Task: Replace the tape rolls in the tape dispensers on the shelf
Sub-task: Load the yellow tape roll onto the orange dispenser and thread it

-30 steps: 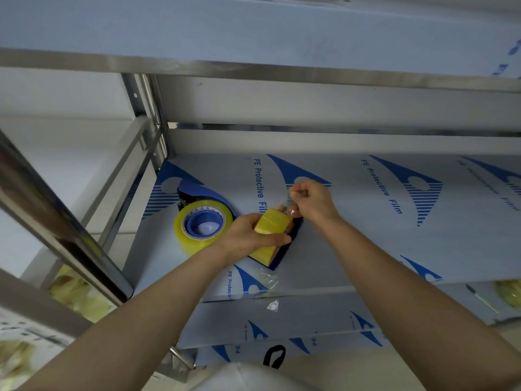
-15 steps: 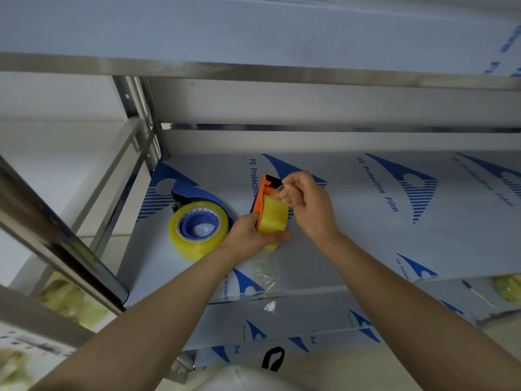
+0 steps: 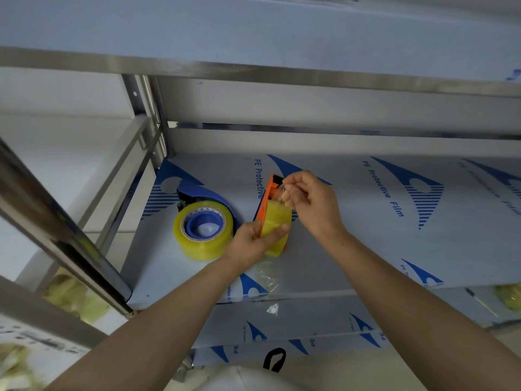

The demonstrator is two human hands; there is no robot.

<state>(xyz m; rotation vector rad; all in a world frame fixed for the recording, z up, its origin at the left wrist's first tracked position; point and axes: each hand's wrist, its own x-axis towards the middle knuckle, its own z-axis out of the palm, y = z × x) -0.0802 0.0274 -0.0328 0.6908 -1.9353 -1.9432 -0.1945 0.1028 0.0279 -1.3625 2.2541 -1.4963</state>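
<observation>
Left hand (image 3: 255,244) held orange dispenser (image 3: 266,197) w/ yellow roll (image 3: 275,221) above shelf (image 3: 352,249), right hand (image 3: 311,201) pinching tape end, threading apparently unfinished; blue dispenser (image 3: 201,193) already looked loaded.

**Body check: bare arms, no gear**

Both forearms bare from frame bottom to wrist, no sleeves in view. Left hand (image 3: 255,244) and right hand (image 3: 311,203): no gloves, rings, watch or bands visible. Nails short, as far as blur allows. Pale garment at the bottom centre edge with a black loop mark; details unclear.
</observation>
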